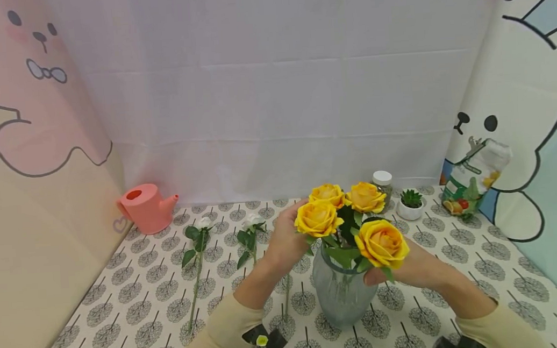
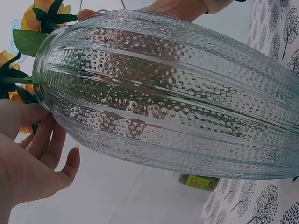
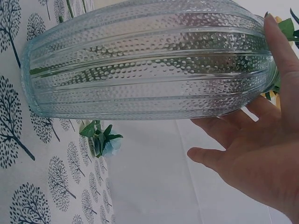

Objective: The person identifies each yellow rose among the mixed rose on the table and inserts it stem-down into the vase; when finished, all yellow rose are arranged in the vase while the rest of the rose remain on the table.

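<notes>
white roses (image 1: 224,237) lying left, jar (image 1: 382,182) behind vase (image 1: 340,296)

Cartoon-walled corner with a patterned counter

A plain white cloth backdrop (image 1: 272,88) hangs between pink-bunny (image 1: 35,94) and white-bunny (image 1: 528,140) wall prints; the counter's tree-patterned white cloth (image 1: 137,308) lies evenly lit.

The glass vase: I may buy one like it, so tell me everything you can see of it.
The glass vase looks like clear, slightly grey glass, oval-bodied with vertical ribs and bands of small raised dots. It stands upright on the tree-patterned tablecloth, holding four yellow roses with green leaves. The right hand touches its upper part with straight fingers; the left hand is at the blooms beside the rim.
</notes>
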`<state>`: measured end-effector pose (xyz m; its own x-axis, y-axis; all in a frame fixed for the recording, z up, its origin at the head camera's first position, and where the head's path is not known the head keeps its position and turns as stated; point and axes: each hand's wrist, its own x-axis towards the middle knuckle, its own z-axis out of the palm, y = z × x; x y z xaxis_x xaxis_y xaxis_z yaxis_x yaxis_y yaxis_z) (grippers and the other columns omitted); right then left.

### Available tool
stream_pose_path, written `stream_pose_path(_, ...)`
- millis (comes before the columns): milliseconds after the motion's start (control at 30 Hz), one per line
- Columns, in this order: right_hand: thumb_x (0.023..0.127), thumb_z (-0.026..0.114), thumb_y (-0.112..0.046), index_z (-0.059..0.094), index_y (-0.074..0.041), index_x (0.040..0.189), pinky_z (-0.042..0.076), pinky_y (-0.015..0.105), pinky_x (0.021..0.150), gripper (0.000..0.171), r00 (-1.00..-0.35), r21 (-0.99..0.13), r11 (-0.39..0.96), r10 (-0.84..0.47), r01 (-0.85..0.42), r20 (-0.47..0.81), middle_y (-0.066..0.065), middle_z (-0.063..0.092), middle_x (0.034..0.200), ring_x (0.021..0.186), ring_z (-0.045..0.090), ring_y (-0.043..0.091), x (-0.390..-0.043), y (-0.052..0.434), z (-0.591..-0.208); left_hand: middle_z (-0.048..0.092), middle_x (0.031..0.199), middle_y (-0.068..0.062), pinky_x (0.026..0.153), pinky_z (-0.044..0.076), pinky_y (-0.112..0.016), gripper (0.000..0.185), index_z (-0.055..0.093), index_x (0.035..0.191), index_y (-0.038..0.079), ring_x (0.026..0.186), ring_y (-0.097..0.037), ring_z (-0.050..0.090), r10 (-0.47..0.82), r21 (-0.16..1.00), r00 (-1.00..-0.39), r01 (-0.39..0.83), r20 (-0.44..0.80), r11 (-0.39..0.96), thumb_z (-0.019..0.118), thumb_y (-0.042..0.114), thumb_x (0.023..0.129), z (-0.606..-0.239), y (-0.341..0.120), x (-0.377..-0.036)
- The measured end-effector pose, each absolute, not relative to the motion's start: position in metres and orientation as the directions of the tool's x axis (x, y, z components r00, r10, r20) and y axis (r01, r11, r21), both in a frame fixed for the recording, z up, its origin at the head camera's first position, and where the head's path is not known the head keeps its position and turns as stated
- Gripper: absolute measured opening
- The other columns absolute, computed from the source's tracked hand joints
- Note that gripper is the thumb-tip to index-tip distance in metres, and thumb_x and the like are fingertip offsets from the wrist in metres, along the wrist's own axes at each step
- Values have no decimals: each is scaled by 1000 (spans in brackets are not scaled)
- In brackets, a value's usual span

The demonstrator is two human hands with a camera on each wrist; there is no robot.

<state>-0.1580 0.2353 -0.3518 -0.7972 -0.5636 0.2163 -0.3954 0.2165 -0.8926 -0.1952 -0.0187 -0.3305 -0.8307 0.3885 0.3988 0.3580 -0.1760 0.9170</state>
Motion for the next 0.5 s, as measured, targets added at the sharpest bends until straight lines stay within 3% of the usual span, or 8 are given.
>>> stream_pose_path(233, 81, 84, -8, 56, -9, 120, 52, 30, 83, 48, -759, -893, 134, -590, -429, 276, 7, 59, 103, 92, 58, 16, -161, 237, -354, 57, 137, -17, 110, 41, -38, 51, 54, 138, -4, 131, -30, 51, 345, 949, -884, 292, 316, -122, 64, -8, 89, -331, -16, -194)
stream_pose_path(367, 81, 83, -6, 55, -7, 121, 52, 31, 84, 49, -760, -893, 142, -590, -428, 271, 9, 59, 103, 92, 58, 17, -161, 236, -354, 58, 137, -15, 109, 43, -37, 50, 55, 139, -1, 129, -28, 53, 355, 963, -895, 251, 270, -99, 64, -7, 90, -332, -18, -196)
stream_pose_path(500, 80, 84, -6, 55, -5, 120, 52, 32, 83, 50, -780, -887, 198, -579, -417, 238, 12, 58, 103, 91, 58, 19, -160, 233, -353, 60, 131, -17, 101, 50, -34, 50, 56, 136, -3, 117, -24, 59, 398, 967, -881, 239, 255, -89, 62, -13, 88, -331, -25, -199)
